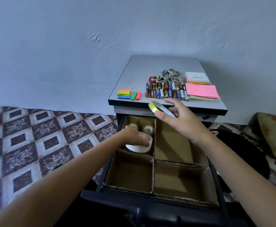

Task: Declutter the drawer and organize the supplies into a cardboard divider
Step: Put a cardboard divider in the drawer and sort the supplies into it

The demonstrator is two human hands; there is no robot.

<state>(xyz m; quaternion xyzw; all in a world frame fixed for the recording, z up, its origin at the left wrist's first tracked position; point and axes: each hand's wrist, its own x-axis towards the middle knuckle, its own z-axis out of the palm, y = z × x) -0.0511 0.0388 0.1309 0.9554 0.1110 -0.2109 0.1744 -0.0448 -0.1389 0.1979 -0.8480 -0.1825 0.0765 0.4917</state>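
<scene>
Reaching in from the left over the patterned floor (35, 136), the left hand (134, 137) curls its fingers over a white tape roll (137, 148) and grips it low in the back-left compartment of the cardboard divider (153, 174). Just behind that roll, in the same compartment, stand two clear tape rolls (148, 129), side by side. The divider sits inside the open dark drawer (150, 204) and splits it into four compartments; the front-left, front-right and back-right ones show only bare cardboard.

Above the drawer, the grey bench (134, 72) carries the rest of the supplies. At its left front lies a stack of coloured sticky flags (124, 94), with a green flag pad (133, 96) and a pink flag pad (138, 95) just beside it. Further right, a row of batteries (165, 93) lies packed together, and behind it a heap of grey-handled scissors (166, 76) rests next to a red tape roll (150, 79).

The right hand (181, 119) hangs in front of the bench's front edge, above the back-right compartment, and pinches a yellow tape roll (158, 108) between thumb and fingers, tilted and clear of any surface. At the bench's right side lie a stack of sticky note pads (197, 78) and, nearer the front edge, a larger pink pad (202, 90) on a pale yellow one.
</scene>
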